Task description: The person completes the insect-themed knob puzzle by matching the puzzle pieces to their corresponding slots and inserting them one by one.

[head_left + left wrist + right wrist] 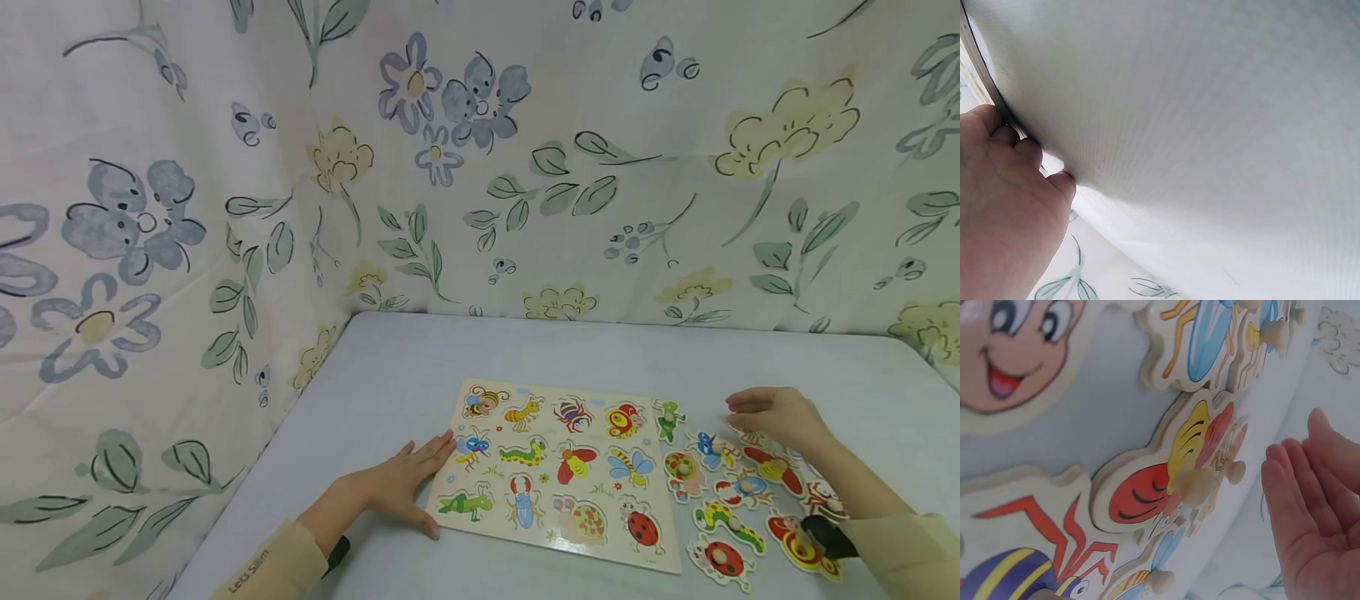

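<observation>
- My left hand (401, 492) lies flat with the fingers straight, fingertips resting on the left edge of the puzzle board (558, 471) — gripping nothing, just pressing down, I'd say to keep the board from sliding on the desk (390, 375).
- The left wrist view shows the same thing up close: my knuckles against a thin edge, the pale desk cover filling the rest.
- My right hand (776, 417) hovers open above the loose pieces, fingers straight and together, palm down, holding nothing. In the right wrist view the palm is bare and stands apart from the pieces.
- Nearest under it is the red-and-yellow firefly piece (1179, 475), its wooden peg pointing up so it can be pinched; a blue winged piece (712, 450) lies just beside my fingers.
- The loose pieces (738, 517) are spread face up to the right of the board, none stacked — each picture can be read at a glance, I judge.
- The board lies flat near the front of the desk, between my hands, its printed insect hollows all showing.
- Flowered cloth (480, 167) hangs behind and to the left of the desk.
</observation>
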A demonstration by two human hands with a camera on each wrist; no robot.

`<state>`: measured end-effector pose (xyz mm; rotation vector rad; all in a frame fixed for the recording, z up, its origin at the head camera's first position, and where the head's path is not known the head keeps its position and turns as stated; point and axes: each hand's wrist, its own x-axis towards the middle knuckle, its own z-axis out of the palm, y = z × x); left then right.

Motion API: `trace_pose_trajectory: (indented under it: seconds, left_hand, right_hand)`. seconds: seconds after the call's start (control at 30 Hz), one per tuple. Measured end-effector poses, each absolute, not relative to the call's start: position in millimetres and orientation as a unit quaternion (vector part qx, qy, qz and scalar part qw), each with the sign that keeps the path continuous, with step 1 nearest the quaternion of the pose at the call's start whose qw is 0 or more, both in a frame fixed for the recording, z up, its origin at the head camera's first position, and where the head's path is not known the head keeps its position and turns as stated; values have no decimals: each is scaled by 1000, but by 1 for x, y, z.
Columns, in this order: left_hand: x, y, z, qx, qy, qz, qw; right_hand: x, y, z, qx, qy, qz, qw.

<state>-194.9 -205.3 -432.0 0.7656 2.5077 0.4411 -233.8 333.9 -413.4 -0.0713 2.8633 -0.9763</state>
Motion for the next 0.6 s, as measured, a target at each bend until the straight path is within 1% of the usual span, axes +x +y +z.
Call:
trace_pose_trajectory:
  seconds: [0.23, 0.6]
  left_hand:
    - [-196, -206, -433, 280, 915, 163, 240]
    - [-197, -206, -434, 284, 914, 162, 239]
  right_hand:
    - [-232, 341, -418, -15, 946, -321, 45]
    - [-234, 351, -426, 20, 940, -330, 78]
